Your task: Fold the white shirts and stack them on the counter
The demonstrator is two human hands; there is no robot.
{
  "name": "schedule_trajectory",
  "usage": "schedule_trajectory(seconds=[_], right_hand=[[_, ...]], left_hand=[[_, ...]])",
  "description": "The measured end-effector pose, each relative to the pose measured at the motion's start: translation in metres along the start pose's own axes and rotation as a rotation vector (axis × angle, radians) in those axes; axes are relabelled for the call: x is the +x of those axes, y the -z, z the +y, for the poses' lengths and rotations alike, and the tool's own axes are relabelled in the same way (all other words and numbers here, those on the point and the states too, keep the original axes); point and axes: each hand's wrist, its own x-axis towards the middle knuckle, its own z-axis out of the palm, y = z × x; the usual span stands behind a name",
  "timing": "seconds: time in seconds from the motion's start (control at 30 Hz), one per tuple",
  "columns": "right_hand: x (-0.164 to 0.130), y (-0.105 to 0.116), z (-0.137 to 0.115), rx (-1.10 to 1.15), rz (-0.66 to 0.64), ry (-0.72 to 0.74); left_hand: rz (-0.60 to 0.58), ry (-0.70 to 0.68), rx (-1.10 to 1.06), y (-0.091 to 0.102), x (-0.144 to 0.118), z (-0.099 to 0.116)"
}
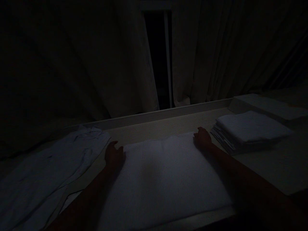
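The scene is very dark. A pale cloth (168, 173), rectangular and laid flat, spreads in front of me with a faint shadow on it. My left hand (115, 154) rests at its far left corner, thumb and fingers apart, the thumb side touching the edge. At the far right corner is my right hand (202, 138), its fingers slightly curled and apart, their tips against the cloth's edge. To the left lies a pale, crumpled garment or cloth (53, 163). A stack of folded cloths (252, 126) sits beyond my right hand.
A raised ledge (173, 112) runs along the back of the pale surface (168, 123). Behind it hang long curtains (125, 64), parted over a dark gap with a light vertical bar (167, 57). At the far right lies a flat, pale block-like object (267, 104).
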Motion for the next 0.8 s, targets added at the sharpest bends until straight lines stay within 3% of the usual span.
schedule_trajectory(seconds=[0.07,0.1,0.2,0.3,0.37,0.43,0.57,0.8], right_hand=[[-0.034,-0.003,-0.017,-0.104,-0.029,0.208],[-0.059,-0.008,-0.026,-0.167,-0.079,0.358],[-0.156,-0.027,-0.049,-0.198,-0.255,0.697],[-0.242,-0.044,-0.058,-0.098,-0.378,0.820],[-0.273,-0.051,-0.056,-0.076,-0.411,0.821],[-0.284,-0.054,-0.050,-0.087,-0.413,0.818],[-0.273,-0.044,-0.030,-0.144,-0.382,0.787],[-0.231,0.013,0.040,-0.322,-0.294,0.597]], left_hand=[[-0.094,-0.257,0.132,-0.008,-0.031,0.009],[-0.199,-0.441,0.211,-0.013,-0.054,0.012],[-0.384,-0.795,0.409,-0.025,-0.134,0.013],[-0.418,-0.862,0.524,-0.027,-0.196,-0.002],[-0.414,-0.845,0.568,-0.025,-0.216,-0.016],[-0.406,-0.828,0.591,-0.022,-0.223,-0.026],[-0.363,-0.794,0.606,-0.019,-0.225,-0.028],[-0.323,-0.745,0.597,-0.016,-0.227,-0.024]])
